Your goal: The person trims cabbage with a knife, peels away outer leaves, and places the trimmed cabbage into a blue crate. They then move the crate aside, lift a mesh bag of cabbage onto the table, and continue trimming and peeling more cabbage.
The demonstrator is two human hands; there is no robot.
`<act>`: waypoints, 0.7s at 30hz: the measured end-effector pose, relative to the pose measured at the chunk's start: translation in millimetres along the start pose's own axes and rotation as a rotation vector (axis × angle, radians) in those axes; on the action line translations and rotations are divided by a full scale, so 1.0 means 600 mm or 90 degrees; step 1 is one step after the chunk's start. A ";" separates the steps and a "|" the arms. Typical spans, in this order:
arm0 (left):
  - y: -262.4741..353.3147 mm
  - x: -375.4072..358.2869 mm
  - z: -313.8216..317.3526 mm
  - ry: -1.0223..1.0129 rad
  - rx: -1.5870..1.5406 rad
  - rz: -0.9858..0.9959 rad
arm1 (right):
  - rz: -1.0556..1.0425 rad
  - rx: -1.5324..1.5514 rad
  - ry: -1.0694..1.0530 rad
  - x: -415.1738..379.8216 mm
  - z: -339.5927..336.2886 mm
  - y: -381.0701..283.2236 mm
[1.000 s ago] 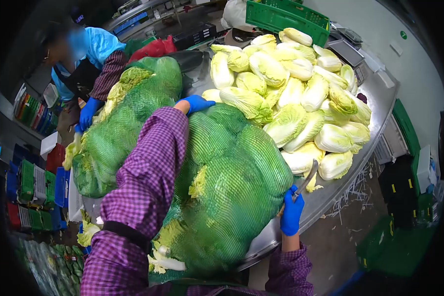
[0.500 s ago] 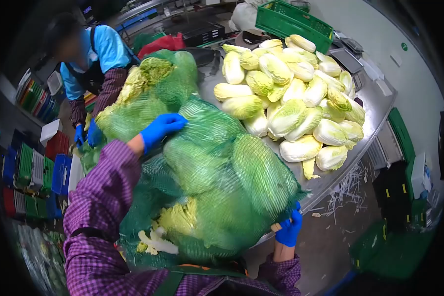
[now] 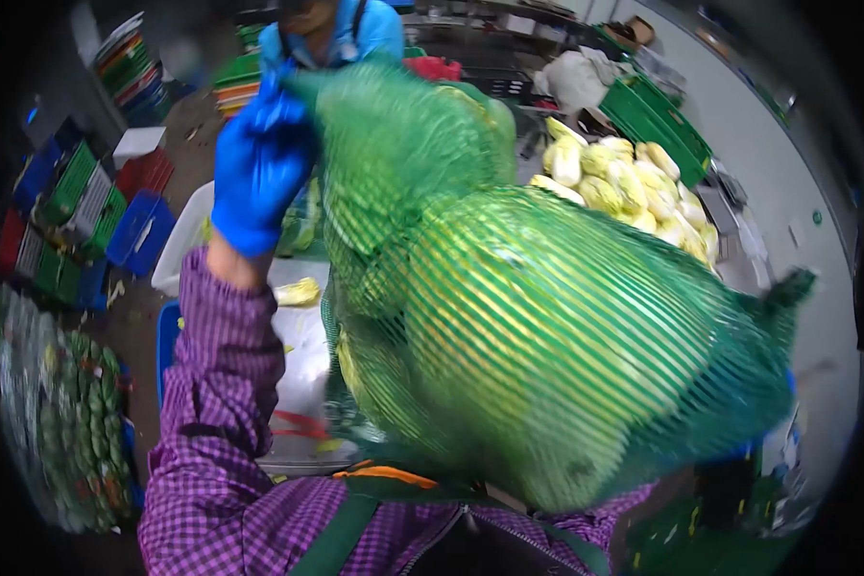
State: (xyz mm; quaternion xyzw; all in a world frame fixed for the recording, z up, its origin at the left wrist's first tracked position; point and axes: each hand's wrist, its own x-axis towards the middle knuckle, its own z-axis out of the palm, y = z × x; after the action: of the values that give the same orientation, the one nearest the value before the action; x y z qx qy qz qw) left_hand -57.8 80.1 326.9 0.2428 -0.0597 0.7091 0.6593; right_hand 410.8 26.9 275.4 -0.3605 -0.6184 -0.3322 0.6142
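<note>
Here, the left hand (image 3: 264, 168), in a blue glove, is up at the left with its grip clenched on a gathered corner of a green mesh bag (image 3: 547, 326). The bag fills the middle of the view, in front of the wearer's chest and above the near part of the surface (image 3: 302, 370). Large pale green cabbage shows through the stretched netting, and parts of it are blurred. The right hand (image 3: 791, 379) is almost wholly hidden behind the bag, only a sliver of blue showing at the right edge, so I cannot tell what its grip is doing. Left of the bag, a pale leafy piece (image 3: 298, 292) lies on the surface, with a red strip (image 3: 300, 422) nearer the wearer. A white tub (image 3: 180, 240) is just beside, at the left. Beyond the bag to the right, loose cabbages (image 3: 634, 187) lie in a pile, with a green crate (image 3: 655, 130) behind them. A co-worker in a light blue top (image 3: 379, 34) is on the far side, partly covered by the bag.
</note>
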 end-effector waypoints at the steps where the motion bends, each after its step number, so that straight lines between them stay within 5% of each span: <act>1: 0.010 0.001 0.034 0.019 0.066 0.050 | -0.020 0.005 -0.003 0.019 -0.002 -0.012; 4: 0.039 -0.019 0.054 -0.006 0.028 0.077 | -0.029 0.018 -0.002 0.042 -0.013 -0.053; 6: 0.069 -0.012 -0.015 -0.204 -0.072 -0.173 | 0.159 -0.010 -0.044 -0.002 -0.052 -0.003; 7: 0.066 -0.030 0.047 -0.154 -0.028 -0.015 | -0.113 0.191 -0.008 0.092 -0.014 -0.105; 8: 0.066 -0.045 0.110 -0.097 0.022 0.136 | -0.019 0.330 0.066 0.107 -0.005 -0.137; 9: 0.073 -0.056 0.110 -0.076 0.020 0.128 | -0.005 0.326 0.049 0.121 -0.026 -0.144; 13: 0.149 -0.036 0.126 -0.133 1.024 0.371 | -0.338 -0.022 -0.065 0.229 -0.063 -0.085; 14: 0.170 -0.027 0.136 -0.147 1.283 0.437 | -0.191 -0.124 0.055 0.207 -0.045 -0.129; 15: 0.159 -0.025 0.068 -0.107 1.202 0.172 | -0.167 -0.283 0.059 0.173 -0.045 -0.089; 16: 0.137 -0.038 -0.026 -0.208 1.193 0.233 | -0.139 -0.449 0.052 0.147 -0.052 -0.050; 17: 0.098 -0.048 -0.087 0.090 0.902 -0.094 | -0.135 -0.448 0.058 0.143 -0.040 -0.070; 19: 0.033 -0.073 -0.179 0.241 0.812 -0.265 | -0.360 -1.591 -0.034 0.141 -0.016 -0.141; 20: 0.006 -0.071 -0.182 0.178 0.781 -0.323 | -0.364 -1.600 -0.038 0.143 -0.020 -0.144; 21: -0.027 -0.058 -0.183 0.159 0.828 -0.382 | -0.655 -2.114 -0.062 0.143 -0.019 -0.146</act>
State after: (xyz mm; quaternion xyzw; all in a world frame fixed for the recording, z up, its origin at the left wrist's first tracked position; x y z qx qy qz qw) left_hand -71.1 95.3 212.5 0.5088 0.5189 0.4122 0.5495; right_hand 343.5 -25.1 364.0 0.3466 -0.2939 0.6960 0.5559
